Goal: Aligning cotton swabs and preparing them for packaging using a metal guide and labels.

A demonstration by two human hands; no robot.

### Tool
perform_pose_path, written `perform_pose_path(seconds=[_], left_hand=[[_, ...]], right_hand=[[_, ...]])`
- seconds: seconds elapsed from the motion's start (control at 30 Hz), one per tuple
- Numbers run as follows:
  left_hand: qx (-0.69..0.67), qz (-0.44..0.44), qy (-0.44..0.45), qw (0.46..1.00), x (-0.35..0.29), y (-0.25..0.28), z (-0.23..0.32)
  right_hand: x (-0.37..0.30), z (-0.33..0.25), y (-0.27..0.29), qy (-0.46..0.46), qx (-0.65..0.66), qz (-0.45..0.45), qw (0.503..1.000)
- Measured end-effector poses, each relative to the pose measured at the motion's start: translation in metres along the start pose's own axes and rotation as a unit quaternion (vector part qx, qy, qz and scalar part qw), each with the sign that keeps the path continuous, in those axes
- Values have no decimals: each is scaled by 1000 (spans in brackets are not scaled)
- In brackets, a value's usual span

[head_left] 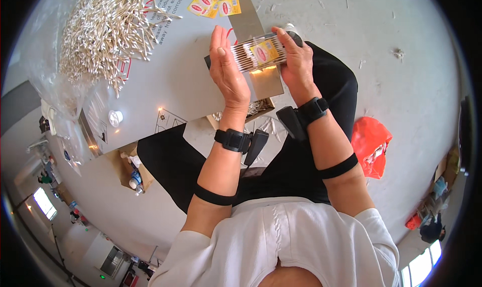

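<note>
Between my two hands is a clear box of cotton swabs (pixel 246 57) with a yellow label (pixel 264 52), held above the table's right edge. My left hand (pixel 228 71) presses its palm side against the box's left end, fingers straight and close together. At the opposite end, my right hand (pixel 297 61) grips the box, its thumb along the near corner and the other fingers partly hidden. A large heap of loose cotton swabs (pixel 100 36) lies on clear plastic at the table's far left. Several loose yellow labels (pixel 230 7) rest at the back.
The grey printed table (pixel 165 76) carries a small white round lid or cup (pixel 115 118). Below its edge, a carton (pixel 266 106) holds swabs. Another cardboard box (pixel 131 171) stands at lower left. A red plastic bag (pixel 370 144) lies on the floor at right, among scattered swabs.
</note>
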State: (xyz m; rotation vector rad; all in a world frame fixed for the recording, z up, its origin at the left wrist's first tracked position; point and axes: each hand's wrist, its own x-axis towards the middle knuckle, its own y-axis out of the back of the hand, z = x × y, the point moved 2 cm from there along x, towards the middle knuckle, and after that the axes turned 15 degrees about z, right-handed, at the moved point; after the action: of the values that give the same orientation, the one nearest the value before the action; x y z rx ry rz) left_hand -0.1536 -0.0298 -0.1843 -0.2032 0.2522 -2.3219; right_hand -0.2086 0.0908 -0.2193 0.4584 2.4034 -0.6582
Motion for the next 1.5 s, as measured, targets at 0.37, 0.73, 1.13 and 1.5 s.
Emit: perform_pose_path(seconds=[0.37, 0.73, 1.13, 1.5], left_hand=[[77, -28, -51, 995, -4, -13, -5], [390, 105, -263, 876, 74, 108, 19], [566, -130, -448, 680, 199, 152, 51], [493, -86, -419, 758, 119, 114, 24]], right_hand=[[-8, 1, -4, 36, 5, 23, 999], [7, -22, 21, 338, -56, 122, 932], [-69, -1, -48, 370, -207, -122, 897], [-79, 30, -94, 391, -373, -200, 817]])
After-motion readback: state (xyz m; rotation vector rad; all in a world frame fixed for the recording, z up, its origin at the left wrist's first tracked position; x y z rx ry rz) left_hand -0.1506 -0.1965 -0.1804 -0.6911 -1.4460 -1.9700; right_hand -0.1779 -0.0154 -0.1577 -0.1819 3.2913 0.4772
